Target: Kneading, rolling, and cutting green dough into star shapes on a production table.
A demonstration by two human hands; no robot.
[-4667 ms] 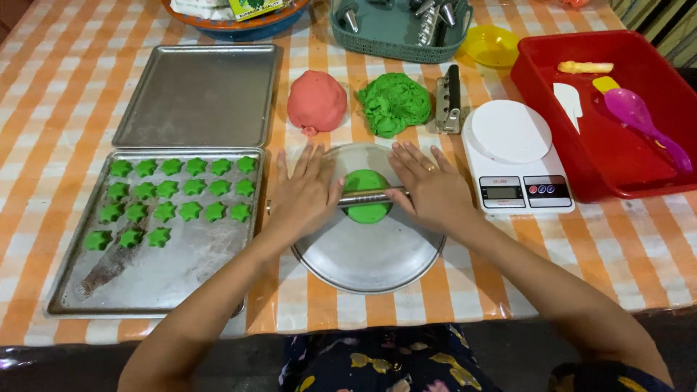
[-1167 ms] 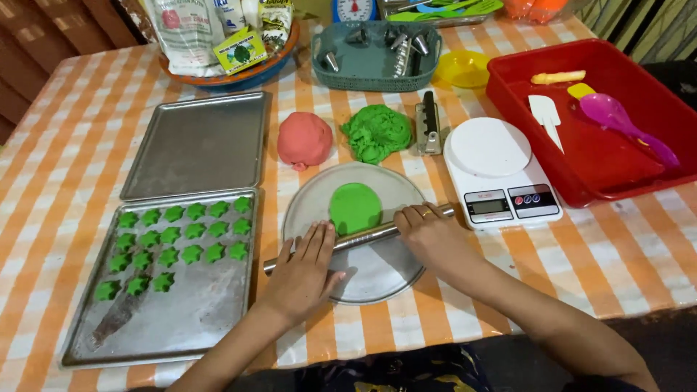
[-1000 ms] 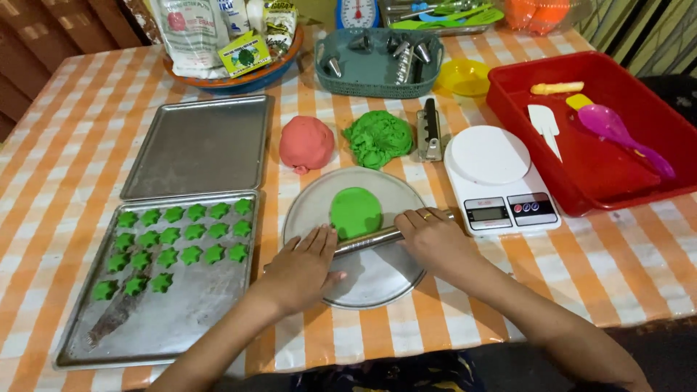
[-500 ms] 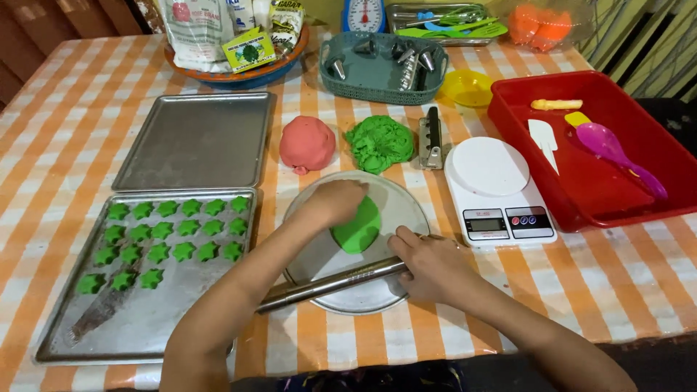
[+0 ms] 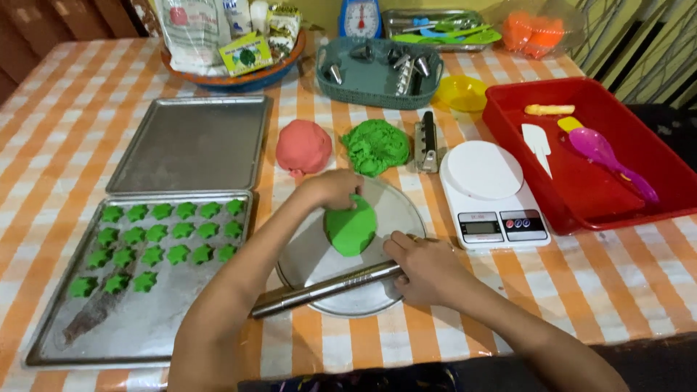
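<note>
A flattened piece of green dough (image 5: 351,229) lies on a round metal plate (image 5: 406,210) in front of me. My left hand (image 5: 330,189) grips the far edge of this dough and lifts it slightly. My right hand (image 5: 428,267) rests on a steel rolling pin (image 5: 319,290) that lies across the near part of the plate, its left end over the tablecloth. A lump of pink dough (image 5: 303,147) and a lump of green dough (image 5: 375,147) sit just beyond the plate.
A baking tray (image 5: 145,327) with several green star-shaped pieces is at the left, a bare tray (image 5: 192,143) behind it. A white kitchen scale (image 5: 490,192) and a red bin (image 5: 588,192) with utensils are at the right. Baskets and a bowl stand at the back.
Both hands were rolling the pin over the dough. The left hand has left the pin and taken hold of the dough's edge. The pin now rests nearer me under the right hand.
</note>
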